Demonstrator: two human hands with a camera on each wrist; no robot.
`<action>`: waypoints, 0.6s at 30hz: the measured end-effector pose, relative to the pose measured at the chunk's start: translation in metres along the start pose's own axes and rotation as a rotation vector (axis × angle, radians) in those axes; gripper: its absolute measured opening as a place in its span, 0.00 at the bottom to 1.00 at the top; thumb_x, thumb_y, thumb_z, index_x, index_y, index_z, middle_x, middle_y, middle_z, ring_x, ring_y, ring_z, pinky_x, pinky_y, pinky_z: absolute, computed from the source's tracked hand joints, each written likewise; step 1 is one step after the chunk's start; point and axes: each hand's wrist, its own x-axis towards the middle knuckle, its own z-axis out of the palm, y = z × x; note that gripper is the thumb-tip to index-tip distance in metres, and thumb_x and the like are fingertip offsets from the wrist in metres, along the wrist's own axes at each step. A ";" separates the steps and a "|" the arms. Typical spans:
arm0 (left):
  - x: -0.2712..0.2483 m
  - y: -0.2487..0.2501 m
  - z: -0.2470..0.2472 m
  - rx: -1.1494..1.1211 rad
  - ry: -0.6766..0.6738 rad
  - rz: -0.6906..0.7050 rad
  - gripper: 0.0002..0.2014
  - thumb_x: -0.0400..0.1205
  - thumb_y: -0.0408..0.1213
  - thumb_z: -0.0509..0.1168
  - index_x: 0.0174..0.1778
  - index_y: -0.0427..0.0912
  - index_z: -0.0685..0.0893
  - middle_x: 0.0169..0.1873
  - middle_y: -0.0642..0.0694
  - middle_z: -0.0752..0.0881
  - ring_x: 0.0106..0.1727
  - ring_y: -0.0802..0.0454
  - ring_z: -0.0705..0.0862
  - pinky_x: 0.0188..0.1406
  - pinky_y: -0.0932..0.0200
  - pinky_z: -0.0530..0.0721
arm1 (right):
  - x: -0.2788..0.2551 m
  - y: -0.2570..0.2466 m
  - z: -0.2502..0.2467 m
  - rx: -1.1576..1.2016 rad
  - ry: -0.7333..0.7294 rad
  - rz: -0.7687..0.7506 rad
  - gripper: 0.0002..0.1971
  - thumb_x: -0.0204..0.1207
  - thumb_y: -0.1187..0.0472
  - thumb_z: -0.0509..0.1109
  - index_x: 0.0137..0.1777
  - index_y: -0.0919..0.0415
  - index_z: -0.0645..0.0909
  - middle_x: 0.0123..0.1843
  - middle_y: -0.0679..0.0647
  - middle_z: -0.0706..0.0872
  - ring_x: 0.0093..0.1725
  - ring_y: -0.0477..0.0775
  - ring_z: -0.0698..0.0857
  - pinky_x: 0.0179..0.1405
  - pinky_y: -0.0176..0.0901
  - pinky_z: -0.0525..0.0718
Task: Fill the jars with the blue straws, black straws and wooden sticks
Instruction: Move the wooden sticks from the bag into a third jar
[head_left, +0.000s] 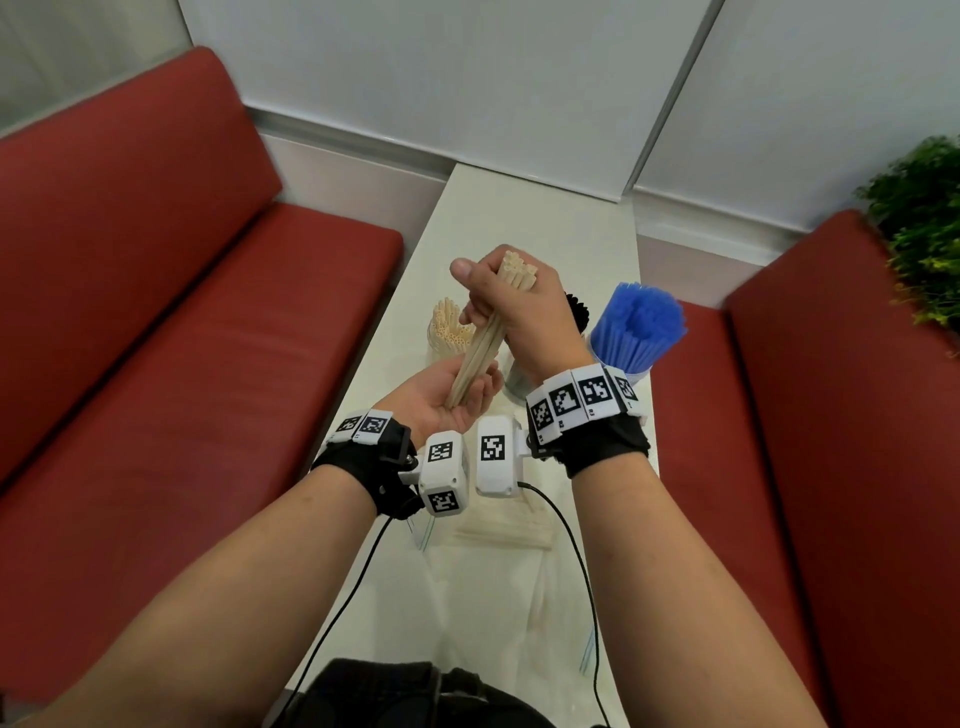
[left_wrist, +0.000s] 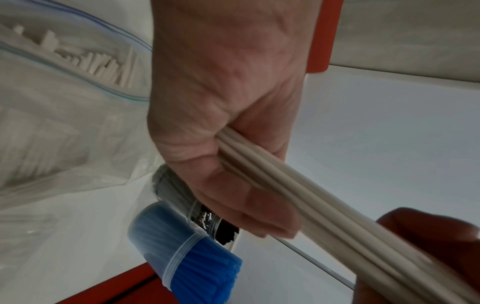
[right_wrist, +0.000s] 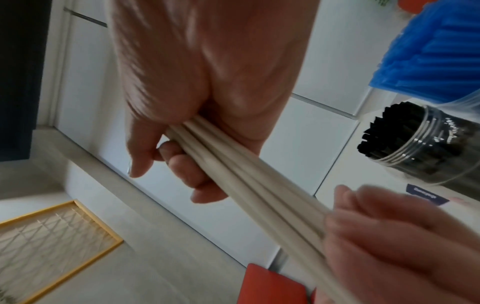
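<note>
A bundle of wooden sticks (head_left: 485, 338) is held upright and slightly tilted above the narrow white table (head_left: 524, 208), the right hand (head_left: 511, 306) clenched around its upper part while its lower ends rest in the upturned palm of the left hand (head_left: 447, 400), whose fingers lie loosely cupped beneath them, apparently to square the ends before the bundle goes into a jar. At ten o'clock from the bundle, a clear jar (head_left: 445, 332) already stands partly filled with wooden sticks. At three o'clock, a second jar of black straws (right_wrist: 405, 144) looks packed full, though it is mostly hidden behind the right hand in the head view. Further out at three o'clock, a jar of blue straws (head_left: 636, 325) fans wide above its rim and also appears full. By that showing, the blue and black straws look done, and the wooden sticks are the part left: the held bundle has yet to go in. At six o'clock, near the person, a clear zip bag (left_wrist: 64, 86) lies on the table with more pale sticks inside, so further handfuls may follow. Red bench seats (head_left: 182, 322) flank the table on both sides, and a green plant (head_left: 919, 223) sits at the far right.
</note>
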 end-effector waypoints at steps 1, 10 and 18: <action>0.001 -0.001 -0.004 -0.001 0.004 -0.020 0.18 0.82 0.46 0.67 0.32 0.36 0.83 0.28 0.44 0.84 0.18 0.55 0.83 0.12 0.67 0.80 | -0.001 0.003 -0.001 0.004 -0.006 0.013 0.12 0.77 0.64 0.78 0.41 0.65 0.76 0.25 0.54 0.72 0.25 0.55 0.73 0.38 0.51 0.85; 0.005 -0.003 -0.041 0.074 0.166 0.029 0.11 0.83 0.39 0.63 0.37 0.39 0.82 0.23 0.46 0.80 0.10 0.60 0.66 0.02 0.69 0.56 | 0.005 0.009 -0.035 -0.405 -0.239 0.356 0.09 0.72 0.58 0.82 0.45 0.61 0.87 0.41 0.60 0.93 0.46 0.63 0.94 0.51 0.61 0.93; 0.014 -0.010 -0.056 0.071 0.252 0.140 0.08 0.83 0.35 0.61 0.37 0.40 0.76 0.24 0.48 0.75 0.12 0.60 0.65 0.04 0.70 0.56 | 0.002 0.020 -0.034 -0.431 -0.235 0.436 0.11 0.74 0.66 0.81 0.50 0.72 0.85 0.46 0.66 0.92 0.49 0.68 0.93 0.53 0.61 0.92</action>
